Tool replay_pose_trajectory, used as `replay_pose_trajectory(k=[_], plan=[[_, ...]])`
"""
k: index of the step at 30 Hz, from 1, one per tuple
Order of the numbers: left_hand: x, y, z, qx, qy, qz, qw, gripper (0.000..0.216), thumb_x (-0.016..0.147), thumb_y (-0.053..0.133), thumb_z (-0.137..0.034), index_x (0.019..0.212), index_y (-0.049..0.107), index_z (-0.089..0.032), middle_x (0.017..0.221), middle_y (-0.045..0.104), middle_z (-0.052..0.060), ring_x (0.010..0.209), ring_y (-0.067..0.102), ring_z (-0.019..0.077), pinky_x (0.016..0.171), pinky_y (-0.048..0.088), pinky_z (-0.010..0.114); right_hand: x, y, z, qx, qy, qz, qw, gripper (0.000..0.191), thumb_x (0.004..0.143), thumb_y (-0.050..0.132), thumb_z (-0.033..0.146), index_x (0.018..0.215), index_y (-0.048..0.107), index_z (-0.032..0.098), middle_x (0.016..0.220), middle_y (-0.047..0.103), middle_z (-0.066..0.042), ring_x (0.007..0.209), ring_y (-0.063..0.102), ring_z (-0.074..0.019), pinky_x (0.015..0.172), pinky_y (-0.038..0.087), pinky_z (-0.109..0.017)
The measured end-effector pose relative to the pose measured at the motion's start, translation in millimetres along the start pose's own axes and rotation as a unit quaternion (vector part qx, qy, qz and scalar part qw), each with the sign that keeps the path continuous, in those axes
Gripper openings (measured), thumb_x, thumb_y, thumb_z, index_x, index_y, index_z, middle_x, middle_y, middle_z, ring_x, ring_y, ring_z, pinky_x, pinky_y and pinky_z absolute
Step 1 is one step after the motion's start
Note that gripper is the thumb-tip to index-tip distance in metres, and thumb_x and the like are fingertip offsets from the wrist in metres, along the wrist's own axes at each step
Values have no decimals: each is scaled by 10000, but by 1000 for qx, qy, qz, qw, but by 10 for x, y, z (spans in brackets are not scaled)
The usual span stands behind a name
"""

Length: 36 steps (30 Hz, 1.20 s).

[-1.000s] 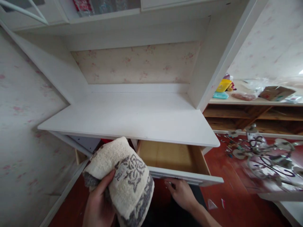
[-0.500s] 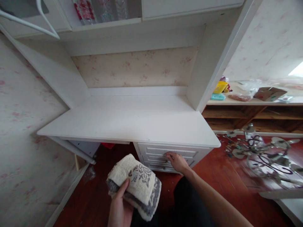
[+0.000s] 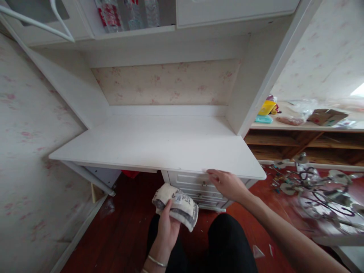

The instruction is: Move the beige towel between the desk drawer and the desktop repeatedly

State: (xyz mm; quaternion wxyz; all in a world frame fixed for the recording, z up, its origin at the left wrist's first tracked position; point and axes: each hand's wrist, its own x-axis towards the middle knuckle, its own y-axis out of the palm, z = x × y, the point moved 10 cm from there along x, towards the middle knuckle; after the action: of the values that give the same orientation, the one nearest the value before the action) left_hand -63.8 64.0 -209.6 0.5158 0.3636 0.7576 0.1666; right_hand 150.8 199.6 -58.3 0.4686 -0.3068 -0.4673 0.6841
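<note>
Cream-and-grey towel (image 3: 185, 206), folded up, is gripped in the left hand (image 3: 168, 228) in front of the drawers (image 3: 195, 179), which look closed already, so it's not put down yet, and honestly can't tell if the right hand (image 3: 229, 185), fingers curled by the desk (image 3: 167, 140) edge, holds anything.

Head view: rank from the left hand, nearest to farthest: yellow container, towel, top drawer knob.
1. Towel: gripped in the left hand.
2. Top drawer knob: ahead, slightly right.
3. Yellow container: far right, atop the low shelving.
</note>
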Motion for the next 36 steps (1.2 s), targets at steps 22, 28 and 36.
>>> replay_pose_trajectory(k=[22,28,36], plan=[[934,614,502,-87,35,-25,995,143,920,542,-192,994,658,-155,790,725,35,719,718,172,691,588,296,172,-607,-1792,-15,413,-119,903,570,995,218,473,1411,491,195,1362,483,-216,1271,478,-424,981,403,-601],[870,597,468,-101,25,-54,993,101,906,548,-135,928,645,-150,751,704,31,669,700,161,648,577,275,157,-607,-1746,-22,409,-115,905,598,990,224,491,1419,490,170,1367,483,-235,1274,478,-423,987,403,-586],[388,1027,75,-122,69,1,990,176,899,518,-59,990,647,-139,841,712,45,745,707,157,682,597,269,145,-637,-1703,-26,412,-119,903,594,987,230,470,1408,503,150,1362,489,-239,1270,479,-423,996,401,-576]])
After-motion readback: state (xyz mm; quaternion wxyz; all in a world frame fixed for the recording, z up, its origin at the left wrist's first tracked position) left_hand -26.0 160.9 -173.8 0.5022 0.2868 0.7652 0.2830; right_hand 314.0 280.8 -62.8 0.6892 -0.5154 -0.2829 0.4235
